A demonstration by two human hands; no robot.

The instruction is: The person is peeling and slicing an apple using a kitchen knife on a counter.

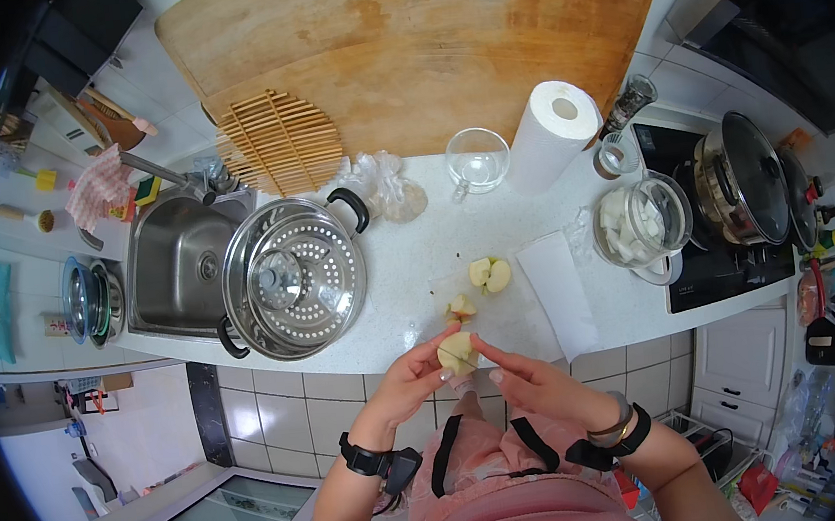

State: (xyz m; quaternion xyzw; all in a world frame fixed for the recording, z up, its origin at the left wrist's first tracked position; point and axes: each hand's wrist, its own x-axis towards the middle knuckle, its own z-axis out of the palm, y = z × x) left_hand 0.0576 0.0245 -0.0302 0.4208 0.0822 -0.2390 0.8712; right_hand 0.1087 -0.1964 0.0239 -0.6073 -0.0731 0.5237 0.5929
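Note:
A pale, peeled piece of fruit, probably apple, is held between both hands above the counter's front edge. My left hand grips it from the left with fingers and thumb. From the other side, the fingertips of my right hand press against it. A thin dark line runs across the fruit; whether it is a cut or a blade edge I cannot tell. Just beyond lie yellowish scraps of peel or core. Farther back on the counter, cut apple pieces sit close together.
At left, a steel steamer pot with a perforated insert stands beside the sink. White paper lies right of the apple pieces. Beyond are a paper towel roll, glass mug, glass jar of white chunks and cooktop.

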